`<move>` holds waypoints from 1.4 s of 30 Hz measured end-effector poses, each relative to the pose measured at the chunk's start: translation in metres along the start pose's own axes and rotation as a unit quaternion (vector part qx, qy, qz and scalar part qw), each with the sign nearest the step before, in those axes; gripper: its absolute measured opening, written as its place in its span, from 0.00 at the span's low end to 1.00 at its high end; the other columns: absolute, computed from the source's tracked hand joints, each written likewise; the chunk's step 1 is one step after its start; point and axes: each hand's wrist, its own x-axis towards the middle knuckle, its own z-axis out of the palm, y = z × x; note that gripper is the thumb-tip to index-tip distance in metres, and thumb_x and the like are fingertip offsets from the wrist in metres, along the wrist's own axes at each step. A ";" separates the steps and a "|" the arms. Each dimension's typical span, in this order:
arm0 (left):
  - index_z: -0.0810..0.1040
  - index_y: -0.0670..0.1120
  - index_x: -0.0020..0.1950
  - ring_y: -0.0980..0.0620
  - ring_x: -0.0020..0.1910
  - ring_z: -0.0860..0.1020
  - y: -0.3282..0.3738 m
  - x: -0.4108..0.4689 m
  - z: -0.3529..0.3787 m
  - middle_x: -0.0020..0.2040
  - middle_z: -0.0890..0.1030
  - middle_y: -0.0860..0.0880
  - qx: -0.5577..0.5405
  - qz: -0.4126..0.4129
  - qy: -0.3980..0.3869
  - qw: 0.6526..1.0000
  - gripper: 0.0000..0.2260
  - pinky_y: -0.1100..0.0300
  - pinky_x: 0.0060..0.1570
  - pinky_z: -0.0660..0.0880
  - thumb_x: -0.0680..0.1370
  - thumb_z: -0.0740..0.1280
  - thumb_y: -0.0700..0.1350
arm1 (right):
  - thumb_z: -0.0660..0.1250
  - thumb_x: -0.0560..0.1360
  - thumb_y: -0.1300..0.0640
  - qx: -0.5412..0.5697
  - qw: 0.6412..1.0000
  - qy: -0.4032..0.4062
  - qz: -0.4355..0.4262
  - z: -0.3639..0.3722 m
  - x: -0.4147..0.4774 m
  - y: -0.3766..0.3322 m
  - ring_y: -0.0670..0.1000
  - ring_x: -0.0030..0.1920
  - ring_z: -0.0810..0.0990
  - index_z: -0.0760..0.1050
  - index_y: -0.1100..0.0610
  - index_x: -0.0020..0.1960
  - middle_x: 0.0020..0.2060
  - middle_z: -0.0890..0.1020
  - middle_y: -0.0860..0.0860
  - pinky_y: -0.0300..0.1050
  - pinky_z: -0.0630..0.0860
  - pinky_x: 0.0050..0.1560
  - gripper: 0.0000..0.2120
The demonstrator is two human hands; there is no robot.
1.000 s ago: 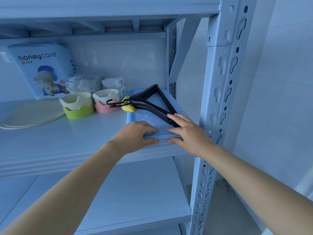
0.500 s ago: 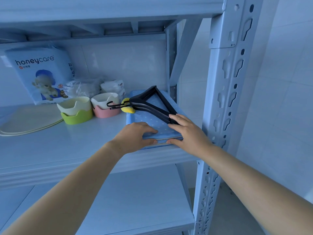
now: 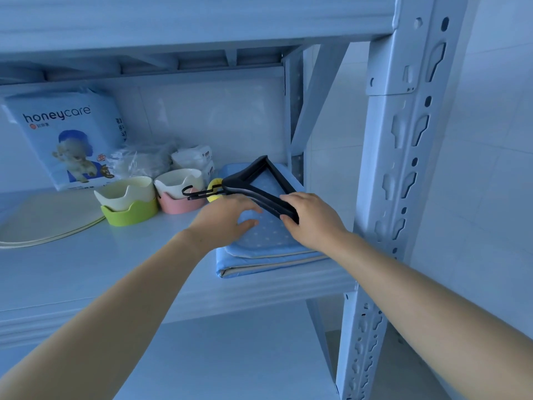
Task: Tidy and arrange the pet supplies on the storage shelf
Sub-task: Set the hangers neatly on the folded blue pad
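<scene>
On the middle shelf of the metal rack, a person works at the right end, just beside the front upright post. A folded blue dotted pad lies there with its layered fold facing the near edge, and a small stack of black hangers lies flat on top of it. The left hand rests on the pad with fingers spread and nothing in its grip, which looks like a way to pin the fabric so it does not slide. The right hand has its grip clamped on the near right corner of the hangers, fingers over the top and thumb at the near side, probably to turn or square them on the pad. The hangers make a triangle. Their hook points left, reaching the pink bowl, and their widest side runs from far to near along the right of the pad. A yellow piece sits at the neck, though I cannot tell what it is. Left of the pink bowl stands a green bowl, each with a cream insert, so the row reads as already set out. Behind them sit clear plastic bags and white packets, while a honeycare pack leans against the far wall and a flat cream mat lies at the far left.
</scene>
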 end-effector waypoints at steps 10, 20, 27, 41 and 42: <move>0.68 0.53 0.68 0.54 0.66 0.67 -0.019 0.053 0.011 0.67 0.68 0.56 0.055 0.028 -0.033 0.998 0.21 0.52 0.60 0.72 0.76 0.66 0.44 | 0.59 0.79 0.56 -0.033 0.999 0.003 -0.029 0.013 -0.003 0.008 0.51 0.60 0.69 0.64 0.56 0.71 0.53 0.77 0.54 0.45 0.72 0.49 0.21; 0.74 0.51 0.52 0.51 0.50 0.74 -0.018 0.095 0.011 0.45 0.77 0.53 0.170 0.099 -0.133 0.971 0.05 0.51 0.50 0.73 0.77 0.64 0.44 | 0.60 0.79 0.55 -0.010 0.999 0.039 -0.034 0.017 -0.006 0.011 0.52 0.57 0.70 0.65 0.57 0.70 0.49 0.77 0.55 0.46 0.73 0.50 0.21; 0.75 0.51 0.52 0.50 0.48 0.75 -0.017 0.106 0.001 0.45 0.78 0.52 0.203 0.122 -0.144 0.961 0.06 0.52 0.46 0.74 0.78 0.61 0.43 | 0.59 0.79 0.55 0.015 0.999 0.038 -0.021 0.015 -0.002 0.011 0.51 0.60 0.68 0.62 0.56 0.72 0.53 0.76 0.55 0.44 0.71 0.54 0.22; 0.75 0.51 0.52 0.49 0.47 0.76 -0.014 0.139 -0.001 0.45 0.78 0.51 0.265 0.158 -0.159 0.938 0.06 0.56 0.41 0.71 0.77 0.62 0.42 | 0.60 0.79 0.55 0.042 0.998 0.049 0.008 0.020 0.014 0.021 0.52 0.58 0.69 0.62 0.56 0.72 0.52 0.76 0.55 0.41 0.68 0.56 0.23; 0.75 0.51 0.51 0.49 0.47 0.76 -0.015 0.141 -0.001 0.44 0.78 0.51 0.265 0.161 -0.157 0.938 0.06 0.56 0.40 0.70 0.77 0.62 0.42 | 0.60 0.79 0.55 0.043 0.998 0.049 0.008 0.020 0.015 0.022 0.52 0.57 0.69 0.63 0.57 0.72 0.51 0.76 0.55 0.42 0.69 0.56 0.22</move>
